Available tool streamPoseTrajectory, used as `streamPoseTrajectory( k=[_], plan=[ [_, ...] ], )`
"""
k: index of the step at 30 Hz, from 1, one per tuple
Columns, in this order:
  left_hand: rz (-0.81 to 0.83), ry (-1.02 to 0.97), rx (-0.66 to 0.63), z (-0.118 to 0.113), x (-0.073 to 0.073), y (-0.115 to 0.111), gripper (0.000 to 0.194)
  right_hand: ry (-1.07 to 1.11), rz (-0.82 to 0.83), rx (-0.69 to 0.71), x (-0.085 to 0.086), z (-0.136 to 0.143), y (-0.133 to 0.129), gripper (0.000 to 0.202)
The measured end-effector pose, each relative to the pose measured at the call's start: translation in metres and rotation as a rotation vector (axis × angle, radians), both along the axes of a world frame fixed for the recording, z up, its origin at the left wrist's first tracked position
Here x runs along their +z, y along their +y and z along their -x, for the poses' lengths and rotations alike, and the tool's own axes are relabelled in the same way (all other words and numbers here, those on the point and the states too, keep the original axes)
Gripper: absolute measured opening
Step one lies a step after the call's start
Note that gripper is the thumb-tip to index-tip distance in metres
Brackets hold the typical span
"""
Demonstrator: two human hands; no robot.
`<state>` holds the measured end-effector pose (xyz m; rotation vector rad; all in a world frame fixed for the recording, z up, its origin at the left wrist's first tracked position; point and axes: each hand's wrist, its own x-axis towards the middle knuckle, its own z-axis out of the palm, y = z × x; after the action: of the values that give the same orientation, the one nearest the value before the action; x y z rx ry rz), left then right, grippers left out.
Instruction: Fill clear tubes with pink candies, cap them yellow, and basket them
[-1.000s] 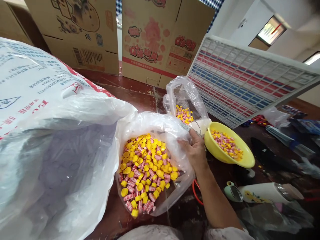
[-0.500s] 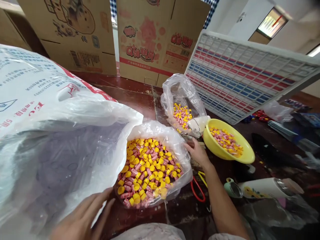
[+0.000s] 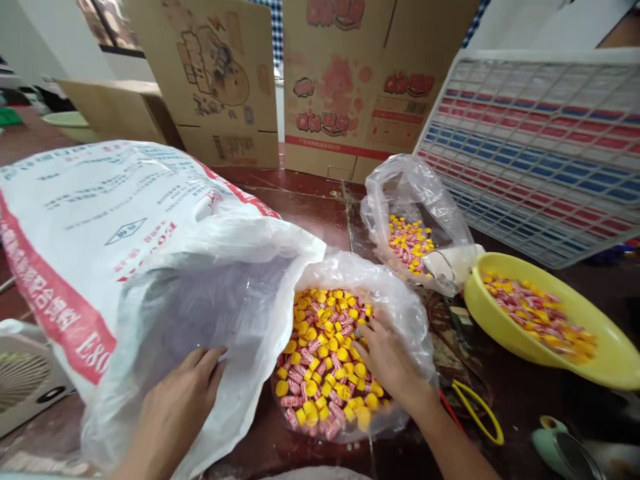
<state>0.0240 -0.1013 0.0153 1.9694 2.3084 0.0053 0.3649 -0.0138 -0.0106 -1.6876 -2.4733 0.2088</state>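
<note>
A clear plastic bag (image 3: 400, 300) lies open on the dark red table, full of small pink-wrapped pieces with yellow caps (image 3: 320, 353). Over its right part reaches my right hand (image 3: 385, 347), fingers apart and touching the capped pieces. To the left, a large white printed sack (image 3: 115, 207) gapes toward me, with a bluish inner liner. My left hand (image 3: 185, 400) is at the sack's mouth, its fingers bent and close together against the lower lip; what they grip, if anything, is hidden.
Behind stand cardboard boxes (image 3: 330, 87). A second clear bag (image 3: 410, 180) of capped pieces, a yellow bowl (image 3: 480, 320) and a white wire rack (image 3: 540, 147) are at right. Yellow-handled scissors (image 3: 480, 413) lie near my right forearm; a fan (image 3: 25, 380) is at lower left.
The view has swung left. My right hand has moved from the clear bag's outer right edge onto the pieces inside. My left hand has moved up to the sack's opening.
</note>
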Motion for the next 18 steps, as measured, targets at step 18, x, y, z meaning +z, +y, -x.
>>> streamPoseTrajectory(
  k=[18],
  plan=[
    [0.074,-0.036,-0.101,-0.026,0.011,0.093,0.051,-0.094,0.26,-0.11,0.032,-0.011,-0.037,0.008]
  ],
)
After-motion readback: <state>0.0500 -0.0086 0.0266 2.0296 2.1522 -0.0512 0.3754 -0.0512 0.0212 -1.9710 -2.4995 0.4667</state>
